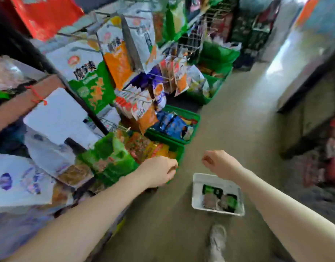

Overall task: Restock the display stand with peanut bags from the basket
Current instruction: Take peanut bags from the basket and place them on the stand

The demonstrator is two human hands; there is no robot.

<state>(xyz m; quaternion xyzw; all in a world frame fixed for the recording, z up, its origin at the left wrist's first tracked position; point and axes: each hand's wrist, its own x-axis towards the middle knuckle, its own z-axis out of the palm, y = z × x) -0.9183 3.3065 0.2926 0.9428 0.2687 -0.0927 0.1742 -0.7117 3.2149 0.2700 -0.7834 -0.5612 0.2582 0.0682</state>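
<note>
Item: one white basket (197,188) sitting on the floor (229,114), just below the right hand; inside it, two or perhaps three dark bags with green tops, the peanut bags (219,197), are lying flat, the blur making the count uncertain. Item: one right hand (218,162), hovering above the basket's far rim with fingers curled in and nothing visibly held. Item: one left hand (160,172), reaching over the near corner of a green crate (179,148); its fingers are curling downward, but whether they are gripping anything cannot be told. Item: one wire display stand (132,53), standing to the left, with packets in white, orange and green hanging in several overlapping rows. Item: at least four green crates lining the stand's foot, running away along the floor; the second one (195,120) is holding blue packets. Item: one pale shoe (217,241), showing at the bottom edge, just below the basket.
</note>
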